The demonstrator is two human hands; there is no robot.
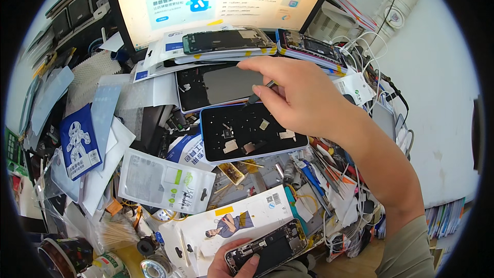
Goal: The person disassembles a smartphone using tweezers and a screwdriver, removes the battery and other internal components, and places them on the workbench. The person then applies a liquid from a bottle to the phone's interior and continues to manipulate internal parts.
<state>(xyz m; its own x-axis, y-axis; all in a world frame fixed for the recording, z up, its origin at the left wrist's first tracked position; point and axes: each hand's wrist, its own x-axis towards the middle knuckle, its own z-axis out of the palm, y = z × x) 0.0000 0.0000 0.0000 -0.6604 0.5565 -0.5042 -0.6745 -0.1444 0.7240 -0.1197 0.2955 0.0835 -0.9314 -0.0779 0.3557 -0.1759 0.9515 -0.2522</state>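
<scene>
My right hand (pixel 296 92) reaches in from the right and grips a slim dark screwdriver (pixel 252 99) between thumb and fingers. Its lower end is over the far edge of a black tray with a light blue rim (pixel 247 157). Tiny screws, metal shields such as a silvery plate (pixel 230 146), and other small phone parts lie scattered on that tray. At the bottom edge, my left hand (pixel 226 262) holds an opened phone (pixel 270 247), thumb on top, its dark battery and circuit parts exposed. A flat white printed package (pixel 221 231) lies beneath the phone.
Behind the tray lies a dark tablet-like panel (pixel 195 90), with phone assemblies (pixel 229 41) stacked below a lit monitor (pixel 216 0). Plastic pouches (pixel 164 180) and a blue packet (pixel 81 141) crowd the left. Hand tools (pixel 316 183) and white cables (pixel 378 56) fill the right.
</scene>
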